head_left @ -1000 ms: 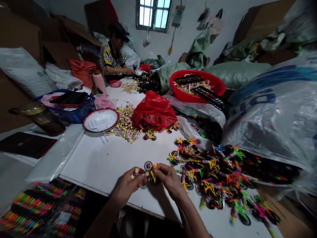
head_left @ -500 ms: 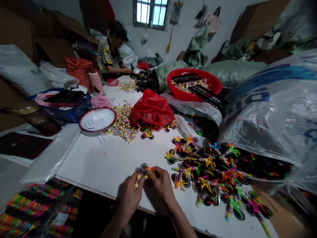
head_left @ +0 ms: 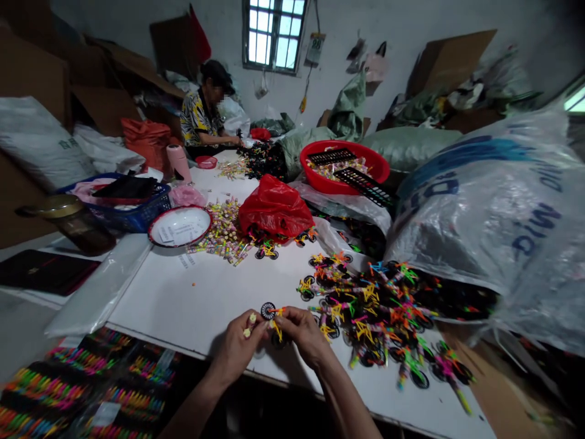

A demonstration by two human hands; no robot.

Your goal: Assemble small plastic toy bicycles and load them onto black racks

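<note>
Over the front edge of the white table, my right hand (head_left: 305,335) pinches a small toy bicycle (head_left: 268,311) with black wheels and yellow and orange parts. My left hand (head_left: 241,347) is closed around a couple of small patterned tubes (head_left: 247,333), their pale ends poking out by the thumb. Its fingertips meet the bicycle from the left; the exact contact is hidden. Right of my hands spreads a pile of colourful toy bicycles (head_left: 365,332), many with patterned tubes attached. Farther back lies a heap of loose tubes (head_left: 223,231).
A red plastic bag (head_left: 276,207) and an enamel dish (head_left: 180,227) stand mid-table. A large red basin (head_left: 381,167) is behind, a bulging white sack (head_left: 475,213) at right. Packed toys (head_left: 50,390) lie lower left. Another person (head_left: 201,116) works at the far end.
The camera view has shifted, so the pile and sack appear farther left. Both hands stay together at the bicycle; the tubes in my left hand have turned slightly.
</note>
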